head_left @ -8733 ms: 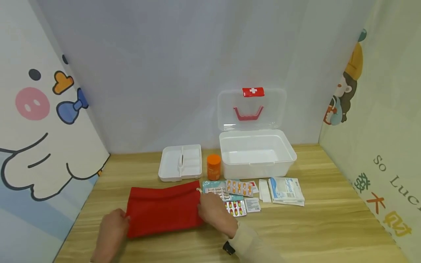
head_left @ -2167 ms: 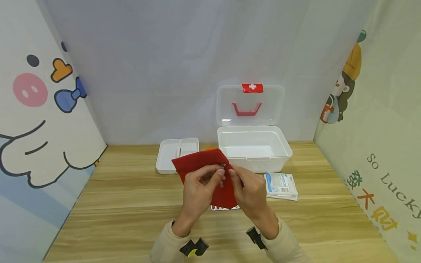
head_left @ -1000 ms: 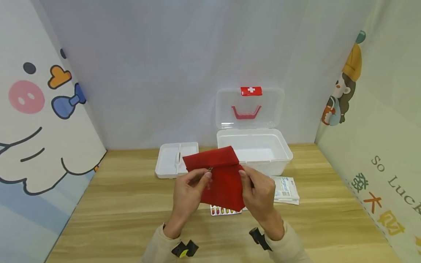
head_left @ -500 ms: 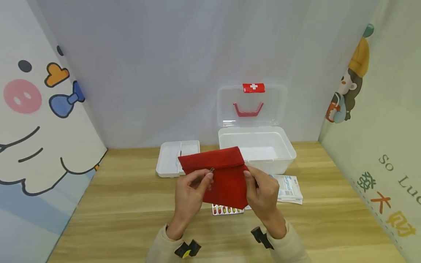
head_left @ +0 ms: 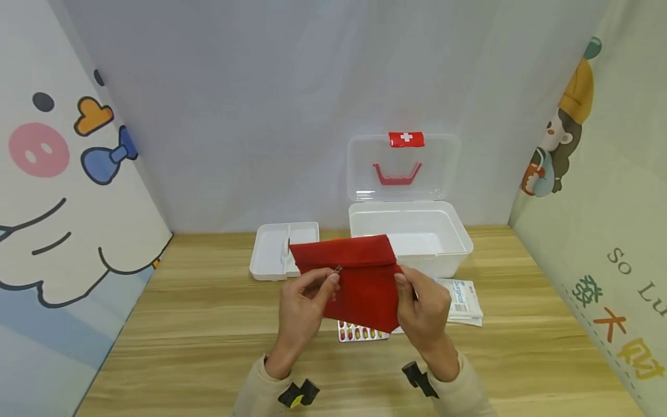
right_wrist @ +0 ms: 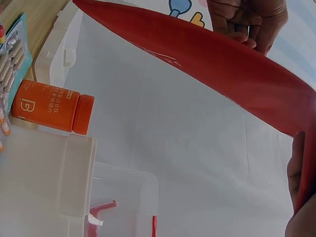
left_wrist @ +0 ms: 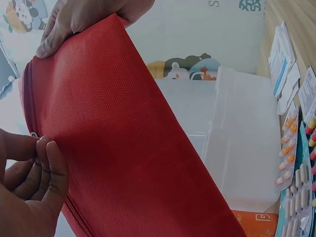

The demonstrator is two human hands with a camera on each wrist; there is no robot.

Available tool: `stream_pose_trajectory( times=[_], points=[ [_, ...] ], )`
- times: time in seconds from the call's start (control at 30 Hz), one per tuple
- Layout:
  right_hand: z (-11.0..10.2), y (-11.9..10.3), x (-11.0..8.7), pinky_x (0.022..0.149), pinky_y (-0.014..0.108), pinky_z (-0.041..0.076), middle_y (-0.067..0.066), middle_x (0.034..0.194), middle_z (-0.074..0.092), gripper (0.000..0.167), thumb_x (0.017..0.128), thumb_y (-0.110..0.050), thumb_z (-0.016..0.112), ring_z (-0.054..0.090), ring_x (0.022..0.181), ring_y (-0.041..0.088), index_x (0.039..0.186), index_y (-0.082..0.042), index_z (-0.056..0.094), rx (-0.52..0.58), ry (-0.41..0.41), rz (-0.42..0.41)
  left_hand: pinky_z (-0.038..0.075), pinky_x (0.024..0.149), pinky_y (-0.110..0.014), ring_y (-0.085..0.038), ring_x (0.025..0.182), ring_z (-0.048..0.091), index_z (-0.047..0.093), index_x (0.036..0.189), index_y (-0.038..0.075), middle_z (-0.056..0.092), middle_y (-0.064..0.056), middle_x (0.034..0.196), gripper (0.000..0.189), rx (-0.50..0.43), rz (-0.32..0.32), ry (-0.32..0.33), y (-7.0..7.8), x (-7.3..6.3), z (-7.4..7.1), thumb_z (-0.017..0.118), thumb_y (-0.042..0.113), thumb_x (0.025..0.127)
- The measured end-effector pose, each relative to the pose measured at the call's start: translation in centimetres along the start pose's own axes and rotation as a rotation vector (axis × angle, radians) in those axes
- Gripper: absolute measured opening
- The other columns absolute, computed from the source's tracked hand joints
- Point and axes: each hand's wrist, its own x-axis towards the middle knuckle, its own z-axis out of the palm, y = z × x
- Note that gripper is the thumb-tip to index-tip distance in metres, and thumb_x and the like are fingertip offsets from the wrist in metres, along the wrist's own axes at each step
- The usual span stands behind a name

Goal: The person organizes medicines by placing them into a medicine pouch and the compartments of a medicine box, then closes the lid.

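Evidently soft, the red pouch (head_left: 367, 289) is held up between the two hands, above the wooden tabletop (head_left: 208, 318) and in front of the white box. Its woven-looking cloth seems thin and light, more likely to sag or twist than to break, and with enough grain that it probably won't slip much. In the left wrist view it hangs as a broad, fairly flat panel, so I judge there is little bulk in it, though its inside is hidden.

Small and hard, the zip pull (head_left: 338, 269) is the fiddly part: it asks for a fingertip pinch, with the cloth kept taut near the end of the zip track (left_wrist: 78, 217) so that the teeth don't snag. The left hand (head_left: 304, 304) has thumb and fingertips pressed together on that pull; the right hand (head_left: 424, 304) clamps the pouch's right edge between thumb and fingers, a sensible anchor for limp fabric.

Just below the pouch in the head view lies a blister pack (head_left: 359, 333). Farther out are the surgical packet (head_left: 465, 301), the white box (head_left: 435, 265) with its clear lid (head_left: 403, 156) raised, the white tray (head_left: 268, 249), and the orange bottle (right_wrist: 47, 104), seen best from the right wrist
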Motion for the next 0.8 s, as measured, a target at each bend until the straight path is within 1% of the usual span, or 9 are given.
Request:
stream_pose_trajectory(
  times=[0.1,0.23,0.33,0.43,0.7,0.8],
  points=[
    [-0.1,0.1,0.0,0.047,0.034,0.05,0.016,0.068,0.067,0.038,0.099,-0.023,0.057,0.059,0.052,0.022,0.081,0.009,0.068,-0.003,-0.002,-0.004,0.057,0.055,-0.029,-0.007,0.061,0.062,0.072,0.091,-0.003,0.069,-0.017,0.075,0.007,0.01,0.004,0.006,-0.2,0.0,-0.1,0.068,0.002,0.089],
    [-0.3,0.1,0.1,0.046,0.035,0.051,0.017,0.068,0.067,0.04,0.099,-0.024,0.057,0.058,0.051,0.023,0.08,0.009,0.068,-0.008,0.003,0.001,0.057,0.057,-0.028,-0.011,0.061,0.063,0.072,0.091,-0.003,0.069,-0.017,0.075,0.009,0.015,0.0,0.011,-0.6,0.1,-0.2,0.068,0.004,0.09],
    [-0.4,0.0,0.1,0.045,0.035,0.049,0.017,0.067,0.067,0.042,0.099,-0.026,0.057,0.057,0.049,0.022,0.079,0.009,0.068,-0.014,0.027,0.015,0.057,0.057,-0.027,-0.013,0.061,0.064,0.073,0.091,-0.003,0.069,-0.017,0.075,0.009,0.025,-0.012,0.018,-0.8,0.2,-0.3,0.069,0.005,0.089],
    [-0.5,0.0,0.2,0.044,0.034,0.047,0.017,0.066,0.066,0.043,0.099,-0.027,0.057,0.055,0.048,0.021,0.078,0.009,0.068,-0.015,0.046,0.02,0.057,0.057,-0.027,-0.012,0.06,0.063,0.073,0.09,-0.003,0.07,-0.017,0.075,0.009,0.038,-0.023,0.025,-0.9,0.3,-0.4,0.07,0.006,0.089],
    [-0.7,-0.2,0.5,0.044,0.036,0.045,0.018,0.064,0.066,0.046,0.098,-0.029,0.058,0.054,0.046,0.023,0.076,0.01,0.068,-0.038,0.097,0.03,0.057,0.056,-0.028,-0.011,0.06,0.063,0.074,0.091,-0.003,0.07,-0.017,0.074,0.009,0.038,-0.047,0.051,-1.1,0.6,-0.9,0.07,0.006,0.089],
    [-0.8,-0.2,0.6,0.044,0.035,0.045,0.019,0.064,0.067,0.046,0.098,-0.03,0.058,0.054,0.046,0.023,0.076,0.01,0.068,-0.037,0.112,0.037,0.057,0.056,-0.028,-0.012,0.06,0.063,0.074,0.09,-0.003,0.07,-0.018,0.074,0.009,0.042,-0.046,0.061,-1.3,0.7,-1.1,0.07,0.005,0.088]
  ],
)
